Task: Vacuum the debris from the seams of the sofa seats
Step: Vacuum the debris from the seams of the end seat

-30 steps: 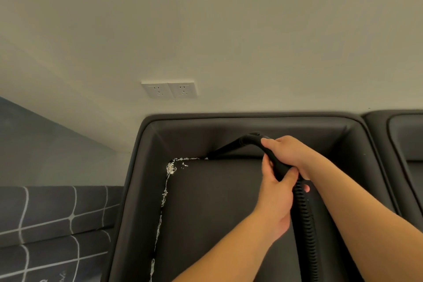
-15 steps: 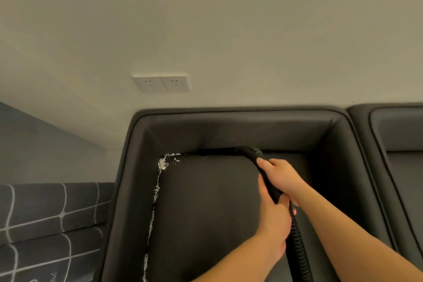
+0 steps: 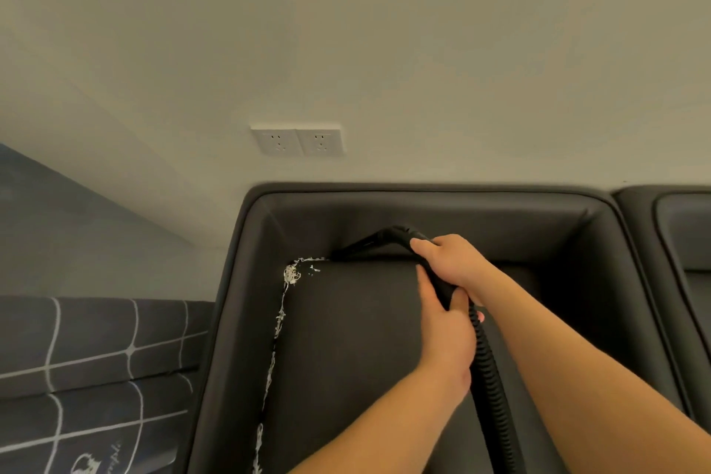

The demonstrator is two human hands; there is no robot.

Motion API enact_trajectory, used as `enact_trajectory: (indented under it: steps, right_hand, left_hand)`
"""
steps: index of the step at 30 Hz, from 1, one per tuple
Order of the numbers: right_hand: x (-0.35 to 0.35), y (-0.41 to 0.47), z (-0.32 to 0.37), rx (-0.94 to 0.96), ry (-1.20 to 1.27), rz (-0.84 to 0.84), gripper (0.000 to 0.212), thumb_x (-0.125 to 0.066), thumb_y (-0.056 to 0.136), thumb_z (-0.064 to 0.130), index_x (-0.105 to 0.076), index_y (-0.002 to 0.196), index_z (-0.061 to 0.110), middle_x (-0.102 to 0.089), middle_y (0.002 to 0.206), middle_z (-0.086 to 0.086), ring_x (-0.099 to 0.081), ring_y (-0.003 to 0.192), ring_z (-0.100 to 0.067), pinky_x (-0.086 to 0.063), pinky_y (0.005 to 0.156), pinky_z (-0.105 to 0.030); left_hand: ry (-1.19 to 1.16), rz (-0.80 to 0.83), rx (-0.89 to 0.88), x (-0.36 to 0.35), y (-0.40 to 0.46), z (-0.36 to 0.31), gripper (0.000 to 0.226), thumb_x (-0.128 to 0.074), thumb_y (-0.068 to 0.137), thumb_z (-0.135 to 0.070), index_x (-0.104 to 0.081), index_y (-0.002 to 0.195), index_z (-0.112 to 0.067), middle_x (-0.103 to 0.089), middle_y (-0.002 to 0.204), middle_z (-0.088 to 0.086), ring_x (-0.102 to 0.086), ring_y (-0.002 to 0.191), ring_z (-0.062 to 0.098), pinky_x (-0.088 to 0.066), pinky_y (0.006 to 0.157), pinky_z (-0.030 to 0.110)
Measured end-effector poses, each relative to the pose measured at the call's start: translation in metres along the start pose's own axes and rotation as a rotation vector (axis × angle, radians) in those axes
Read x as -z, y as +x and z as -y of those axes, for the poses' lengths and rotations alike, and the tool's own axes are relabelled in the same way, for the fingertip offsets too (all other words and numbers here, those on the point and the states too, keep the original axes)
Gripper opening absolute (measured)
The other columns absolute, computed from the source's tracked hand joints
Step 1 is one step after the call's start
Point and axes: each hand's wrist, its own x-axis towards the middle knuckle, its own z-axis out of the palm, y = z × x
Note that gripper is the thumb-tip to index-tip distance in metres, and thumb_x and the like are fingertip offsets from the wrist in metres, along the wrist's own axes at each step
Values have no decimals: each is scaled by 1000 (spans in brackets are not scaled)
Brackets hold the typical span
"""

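Both hands, right hand point(image 3: 448, 262) ahead of left hand point(image 3: 446, 335), wrap the vacuum wand point(image 3: 431, 265); keep nozzle point(image 3: 348, 251) low in the seam toward debris point(image 3: 293, 275) beyond them.

- The seat cushion point(image 3: 346, 358) lies bare left of the hands — open room there out to the left seam.
- The left armrest point(image 3: 231, 319) and the backrest point(image 3: 423, 219) wall the seat in on two sides, meeting in a tight corner.
- White debris point(image 3: 291, 275) fills that corner and runs down the left seam.
- The vacuum nozzle point(image 3: 365, 244) lies along the back seam, its tip just beside the corner clump.
- Both forearms and the ribbed hose point(image 3: 488, 369) cross the seat's right half — little passage there.
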Motion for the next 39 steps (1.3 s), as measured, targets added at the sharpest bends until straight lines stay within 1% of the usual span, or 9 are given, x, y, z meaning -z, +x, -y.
enact_trajectory:
  steps: [6, 9, 12, 18, 22, 28, 30, 34, 39]
  right_hand:
    - [-15, 14, -23, -140, 153, -114, 46, -51, 100, 45, -69, 96, 2, -65, 81, -10, -61, 73, -25, -40, 59, -33]
    - [-20, 0, -46, -180, 170, -129, 47, -49, 102, 42, -68, 87, 2, -67, 84, -13, -60, 71, -22, -42, 59, -32]
    - [-32, -14, -58, -127, 183, -111, 49, -53, 100, 43, -67, 89, -2, -70, 85, -15, -67, 80, -30, -51, 73, -41]
    - [-17, -31, -12, 130, -90, -42, 42, -55, 97, 44, -50, 70, 12, -56, 65, -3, -51, 60, -19, -37, 56, -33]
    - [-20, -34, 8, 176, -122, -6, 42, -54, 98, 45, -51, 73, 11, -55, 67, -4, -49, 61, -19, -38, 58, -33]
    - [-70, -7, 25, 138, -123, 17, 41, -53, 99, 43, -50, 70, 15, -56, 67, -1, -52, 62, -18, -38, 56, -32]
    - [-81, -3, 26, 122, -103, 9, 39, -52, 99, 43, -51, 71, 15, -56, 67, -1, -52, 62, -18, -37, 55, -32]
    - [-91, -3, 12, 82, -47, -41, 38, -51, 99, 44, -54, 76, 15, -60, 72, -2, -56, 66, -18, -39, 56, -32]
    - [-103, -21, -20, 61, -9, -36, 37, -52, 99, 44, -54, 78, 14, -62, 74, -3, -58, 68, -20, -43, 62, -34]
  left_hand:
    - [131, 40, 96, 13, 14, 6, 65, -47, 106, -19, -21, 155, -54, -71, 103, -11, -65, 94, 14, -56, 96, 39]
    - [218, 62, 152, 12, 9, 22, 69, -46, 104, -17, -18, 155, -55, -74, 108, -1, -62, 84, 15, -55, 80, 33]
    - [271, -8, 133, 13, -4, 36, 69, -44, 103, -17, -18, 154, -57, -74, 107, -6, -60, 76, 12, -53, 74, 29]
    - [217, -124, -50, 2, -36, 18, 64, -38, 109, -25, -6, 155, -55, -58, 99, -30, -63, 85, -4, -49, 79, 20]
    - [164, -138, -104, 10, -38, 6, 65, -39, 109, -26, -3, 156, -55, -58, 98, -26, -63, 85, 2, -49, 76, 20]
    - [110, -195, -101, 55, -12, 1, 61, -42, 108, -20, -18, 157, -50, -65, 90, -28, -66, 65, -9, -53, 71, 20]
    - [94, -193, -89, 65, -7, 2, 61, -42, 108, -19, -20, 155, -52, -65, 104, -23, -68, 74, -8, -53, 72, 20]
    - [54, -117, 7, 75, -10, 3, 65, -42, 106, -16, -22, 153, -55, -65, 126, -9, -68, 105, 9, -58, 93, 36]
    - [69, -59, 92, 80, -30, 18, 67, -37, 103, -9, -22, 156, -47, -68, 112, -7, -67, 97, 13, -56, 91, 37]
